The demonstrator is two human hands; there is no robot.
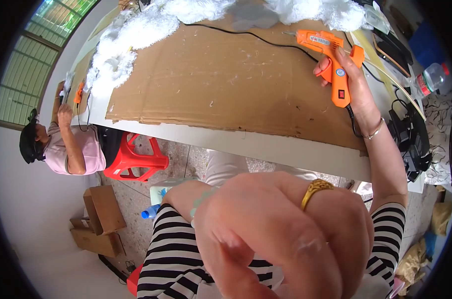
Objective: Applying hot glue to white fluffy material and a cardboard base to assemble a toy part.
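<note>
At lower centre, L hand (281,229) seen w/ fingers curled; can't tell if closed. Farther R, over surface (305,155), orange glue gun (333,51) is gripped by R hand (353,74), fingers round handle (340,89) (best hold); judged light, stiff.

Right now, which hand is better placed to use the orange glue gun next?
Likely the right hand: it grips the orange glue gun, which points left across the cardboard. The left hand is curled in the near foreground, well apart from the gun, its fingertips hidden.
</note>
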